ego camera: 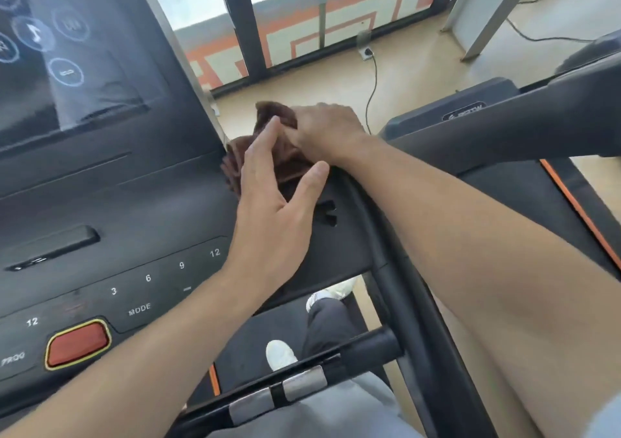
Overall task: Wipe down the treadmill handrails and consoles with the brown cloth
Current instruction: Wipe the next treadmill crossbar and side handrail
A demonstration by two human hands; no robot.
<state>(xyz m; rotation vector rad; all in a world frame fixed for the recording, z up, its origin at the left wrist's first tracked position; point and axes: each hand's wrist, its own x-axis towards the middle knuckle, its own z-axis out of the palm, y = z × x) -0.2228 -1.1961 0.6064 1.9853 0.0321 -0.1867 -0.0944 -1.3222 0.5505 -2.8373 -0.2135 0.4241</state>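
The brown cloth [289, 155] is bunched at the right edge of the black treadmill console [141, 209], beside the screen. My right hand [324, 130] lies over the cloth's top with its fingers curled into the fabric. My left hand [274, 199] rests on the cloth's near side with fingers straight and thumb spread. The right handrail [400, 269] curves back toward me under my right forearm. Part of the cloth is hidden beneath both hands.
A red stop button [78, 343] and number keys sit on the console's lower panel. A crossbar with metal grip sensors [279, 397] runs near my waist. A second treadmill [504, 125] stands to the right. A power cable [373, 84] trails across the floor.
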